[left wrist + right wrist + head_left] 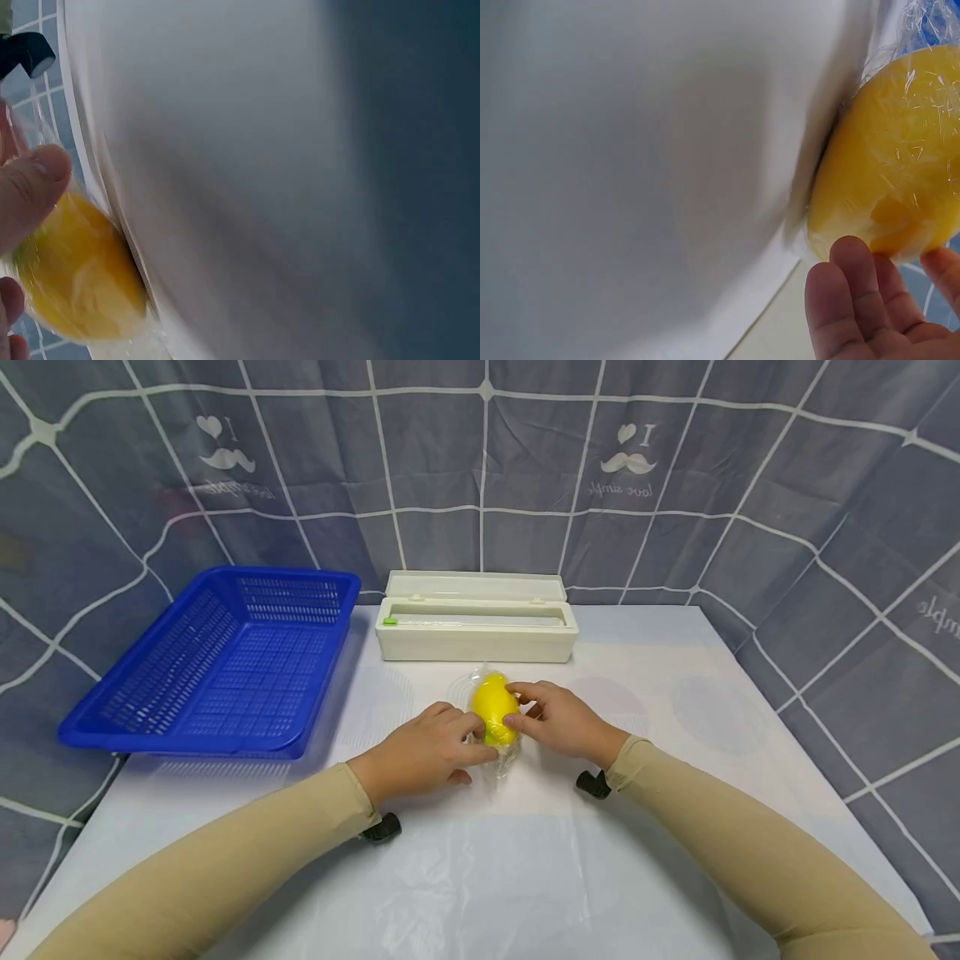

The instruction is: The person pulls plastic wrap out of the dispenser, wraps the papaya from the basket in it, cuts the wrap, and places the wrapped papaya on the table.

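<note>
A yellow oval fruit [492, 700], wrapped in clear plastic film [508, 760], lies on the white tabletop between both hands. Loose film bunches at its near end. My left hand [427, 752] is at the lower left of the fruit, its thumb and a finger pinching the film; in the left wrist view the thumb [52, 161] lies over film close to the fruit's end. On the other side, my right hand [566, 720] touches the fruit with thumb and fingertips spread along its edge. Its fingers [855, 274] look fairly straight in the right wrist view.
Behind the fruit stands a cream film dispenser box [476, 643] with its lid raised and a green slider [389, 621] at the left. A blue slotted basket [187, 742] sits at the left. Grey checked curtains [450, 460] enclose the table.
</note>
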{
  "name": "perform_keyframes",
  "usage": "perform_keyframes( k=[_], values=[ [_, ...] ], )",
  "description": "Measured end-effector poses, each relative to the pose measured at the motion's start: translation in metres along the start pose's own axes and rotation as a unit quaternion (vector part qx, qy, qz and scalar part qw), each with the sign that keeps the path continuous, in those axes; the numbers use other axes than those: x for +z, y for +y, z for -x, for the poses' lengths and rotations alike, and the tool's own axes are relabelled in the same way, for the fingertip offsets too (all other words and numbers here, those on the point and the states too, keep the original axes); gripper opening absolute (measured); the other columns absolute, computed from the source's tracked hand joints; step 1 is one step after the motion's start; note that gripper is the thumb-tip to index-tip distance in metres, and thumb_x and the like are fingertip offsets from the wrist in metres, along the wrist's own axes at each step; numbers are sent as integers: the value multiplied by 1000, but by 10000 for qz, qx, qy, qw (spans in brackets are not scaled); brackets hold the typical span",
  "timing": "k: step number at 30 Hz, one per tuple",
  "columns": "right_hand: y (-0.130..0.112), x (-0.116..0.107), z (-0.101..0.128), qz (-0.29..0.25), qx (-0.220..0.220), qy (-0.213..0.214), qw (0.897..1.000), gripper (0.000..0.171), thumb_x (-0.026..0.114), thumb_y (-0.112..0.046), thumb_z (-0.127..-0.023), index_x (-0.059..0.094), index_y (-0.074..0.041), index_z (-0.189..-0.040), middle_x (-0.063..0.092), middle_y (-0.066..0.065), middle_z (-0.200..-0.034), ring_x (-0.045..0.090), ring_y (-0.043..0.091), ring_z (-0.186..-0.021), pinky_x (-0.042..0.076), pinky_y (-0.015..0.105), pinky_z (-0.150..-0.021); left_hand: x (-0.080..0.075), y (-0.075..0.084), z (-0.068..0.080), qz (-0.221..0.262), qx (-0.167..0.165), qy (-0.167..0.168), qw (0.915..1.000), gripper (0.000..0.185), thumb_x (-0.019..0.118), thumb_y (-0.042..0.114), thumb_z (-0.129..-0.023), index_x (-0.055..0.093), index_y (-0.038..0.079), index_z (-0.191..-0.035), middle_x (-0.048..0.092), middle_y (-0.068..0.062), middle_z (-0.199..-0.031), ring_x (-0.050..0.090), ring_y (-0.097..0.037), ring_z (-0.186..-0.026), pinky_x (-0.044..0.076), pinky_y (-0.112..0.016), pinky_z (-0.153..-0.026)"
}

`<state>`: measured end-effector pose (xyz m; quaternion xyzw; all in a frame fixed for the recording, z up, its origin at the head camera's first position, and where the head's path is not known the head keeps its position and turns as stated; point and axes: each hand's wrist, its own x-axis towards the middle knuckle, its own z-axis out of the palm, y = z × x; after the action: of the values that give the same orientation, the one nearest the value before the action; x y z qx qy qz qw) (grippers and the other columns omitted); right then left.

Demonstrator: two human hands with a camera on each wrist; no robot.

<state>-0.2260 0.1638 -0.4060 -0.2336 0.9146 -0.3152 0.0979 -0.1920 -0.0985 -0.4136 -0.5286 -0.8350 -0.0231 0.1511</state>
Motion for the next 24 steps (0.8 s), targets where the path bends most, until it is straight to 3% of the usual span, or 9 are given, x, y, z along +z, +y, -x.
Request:
perform_keyframes(
  k=[6, 10, 13, 19, 24],
  values=[
    [-2, 0, -2, 96, -15, 115, 9999, 58, 70, -32, -102, 54, -7, -152, 67, 20, -134, 72, 24, -99, 60, 38, -86, -2, 9, -7, -227, 45, -169, 9996, 38, 91, 40, -81, 74, 31, -113, 62, 3, -113, 60, -20, -105, 48, -39, -103],
    [-3, 0, -3, 153, 25, 133, 9998, 58, 70, -33, -102, 55, -6, -151, 67, 20, -132, 72, 23, -97, 60, 37, -84, -2, 11, -10, -393, 30, -96, 9992, 12, 85, 26, -88, 77, 30, -96, 60, 5, -104, 59, -20, -97, 48, -38, -100],
    [-4, 1, -3, 177, 71, 113, 9998, 58, 70, -34, -102, 55, -7, -151, 67, 20, -132, 71, 22, -95, 59, 35, -82, -1, 11, -9, -280, -40, 70, 9996, 11, 80, 18, -91, 78, 29, -89, 62, 5, -104, 60, -20, -100, 49, -38, -100],
    [-8, 0, -2, 339, 76, 102, 9993, 60, 70, -36, -102, 55, -7, -151, 67, 19, -133, 71, 24, -100, 59, 35, -83, -2, 9, -6, 158, -18, 370, 9992, 4, 76, 21, -96, 78, 24, -96, 70, 1, -126, 63, -24, -122, 50, -40, -109],
    [-13, -1, -1, 582, 96, 89, 9982, 62, 71, -39, -101, 55, -6, -151, 64, 17, -130, 68, 28, -108, 59, 38, -87, -3, 5, -6, 329, 7, 510, 9982, 5, 79, 19, -95, 78, 20, -99, 76, 3, -124, 66, -22, -126, 53, -39, -108]
  ],
)
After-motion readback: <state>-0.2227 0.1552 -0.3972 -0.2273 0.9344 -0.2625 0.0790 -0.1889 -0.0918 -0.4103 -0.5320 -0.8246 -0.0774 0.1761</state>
